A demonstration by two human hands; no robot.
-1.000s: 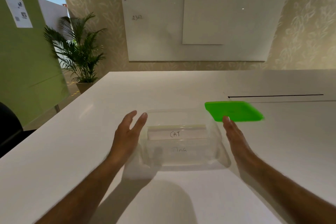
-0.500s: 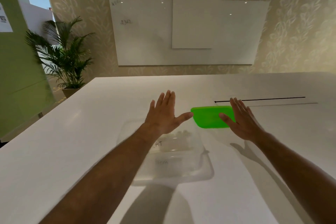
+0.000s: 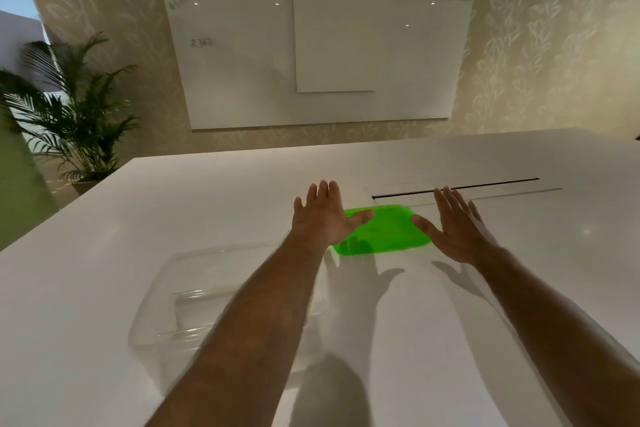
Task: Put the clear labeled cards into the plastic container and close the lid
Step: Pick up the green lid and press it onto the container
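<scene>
My left hand (image 3: 323,215) and my right hand (image 3: 453,224) are both spread wide and flat, fingers pointing away from me, and neither holds anything. The green lid (image 3: 382,230) lies on the white table (image 3: 214,198) exactly between them. Its long axis runs from one hand to the other, across my body. My left thumb lies over its left end and my right thumb is at its right end; I cannot tell if they press on it already. I judge the two hands equally near, so the lift is for both together, one on each short end.

The plastic container (image 3: 194,305) is open and stands behind my left hand, toward my body, under my left forearm. The clear labeled cards (image 3: 201,293) seem to lie inside it, but they are blurred and partly hidden by the arm. So the lid must travel back toward me and a little to the left, keeping its long axis aligned with the container's.
</scene>
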